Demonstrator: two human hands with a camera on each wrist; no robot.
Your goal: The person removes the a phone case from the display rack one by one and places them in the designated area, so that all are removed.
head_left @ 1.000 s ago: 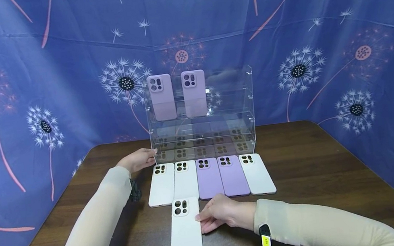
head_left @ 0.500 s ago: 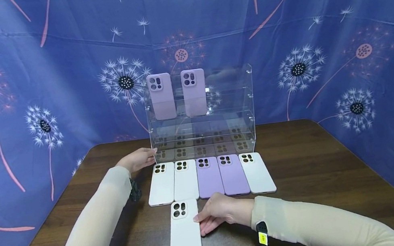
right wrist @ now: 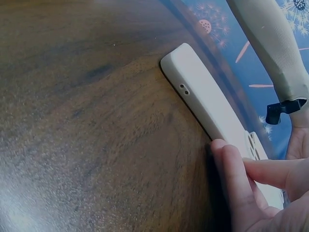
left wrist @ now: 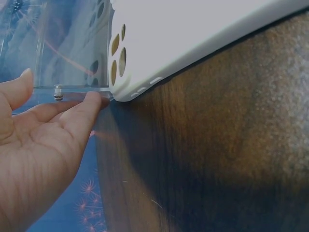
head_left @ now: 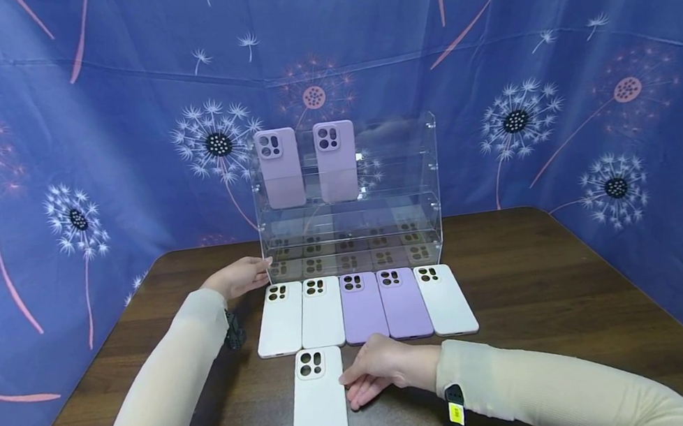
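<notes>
In the head view a white phone case with camera cutouts lies on the brown table, in front of a row of others. My right hand is at its right edge, thumb tip and fingertips fairly straight against its side. The right wrist view has those fingers along the edge of the case. A clear acrylic stand rises behind the row. At its lower left side my left hand rests straight fingers on the side panel, thumb held apart, as the left wrist view shows.
White cases and purple cases lie side by side before the stand. Upright in its upper left are two purple cases. A blue dandelion cloth hangs behind the table.
The front white case has shifted slightly left and toward me. My right thumb, overlapping the case earlier, now sits at its edge. The left hand stays on the stand.
</notes>
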